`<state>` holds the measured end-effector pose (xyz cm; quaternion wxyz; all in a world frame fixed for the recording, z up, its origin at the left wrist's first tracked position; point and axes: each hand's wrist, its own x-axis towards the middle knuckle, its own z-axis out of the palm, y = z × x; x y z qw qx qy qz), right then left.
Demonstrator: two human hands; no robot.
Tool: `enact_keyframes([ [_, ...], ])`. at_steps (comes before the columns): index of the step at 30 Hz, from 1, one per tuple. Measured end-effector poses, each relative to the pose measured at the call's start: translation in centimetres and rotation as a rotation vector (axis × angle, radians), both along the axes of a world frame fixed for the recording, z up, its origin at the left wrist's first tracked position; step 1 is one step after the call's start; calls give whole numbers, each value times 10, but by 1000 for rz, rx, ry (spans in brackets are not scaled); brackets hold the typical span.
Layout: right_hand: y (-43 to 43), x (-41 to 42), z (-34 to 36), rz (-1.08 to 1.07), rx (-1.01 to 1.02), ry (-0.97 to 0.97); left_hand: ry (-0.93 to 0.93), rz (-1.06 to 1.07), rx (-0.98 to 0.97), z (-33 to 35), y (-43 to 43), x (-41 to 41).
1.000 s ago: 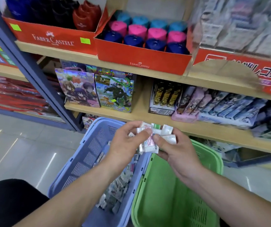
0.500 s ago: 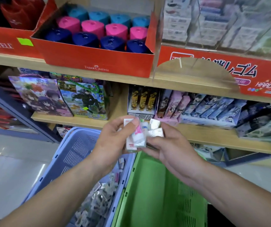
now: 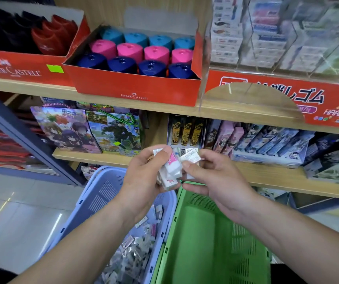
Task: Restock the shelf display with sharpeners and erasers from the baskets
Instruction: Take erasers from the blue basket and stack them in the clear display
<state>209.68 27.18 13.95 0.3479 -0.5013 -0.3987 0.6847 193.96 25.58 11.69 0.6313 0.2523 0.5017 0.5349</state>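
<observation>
My left hand grips a bundle of white wrapped erasers, one with a pink sleeve, above the two baskets. My right hand pinches a small wrapped eraser at the bundle's right side. The blue basket below holds several wrapped erasers. The green basket beside it shows nothing inside. On the upper shelf a red box holds teal, pink and dark blue sharpeners. A clear eraser display with a red front stands to its right.
Another red box with dark and red sharpeners sits at the upper left. The lower wooden shelf carries illustrated bags and boxed card packs. A blue upright frames the shelf's left. Shiny tiled floor lies at the left.
The camera has tilted up and right, so the shelf sits lower in view. Both hands stayed together on the eraser bundle, and the right fingers shifted onto one small eraser.
</observation>
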Motion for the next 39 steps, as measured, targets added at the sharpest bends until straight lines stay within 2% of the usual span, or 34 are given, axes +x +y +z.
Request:
enact_keyframes([
  [6,-2,-6,0,-28,-39,21,-10,26,23,1,0,-7],
  [13,-4,-15,-5,8,19,-103,34,37,2,-5,-7,-4],
  [18,-2,-16,-4,23,-26,-45,-33,22,-4,-2,-10,-16],
  [31,-7,-33,-5,-21,12,-4,-94,38,-16,-7,-18,-30],
  [39,-4,-32,-8,-44,33,-31,-22,105,-12,-11,-14,-31],
])
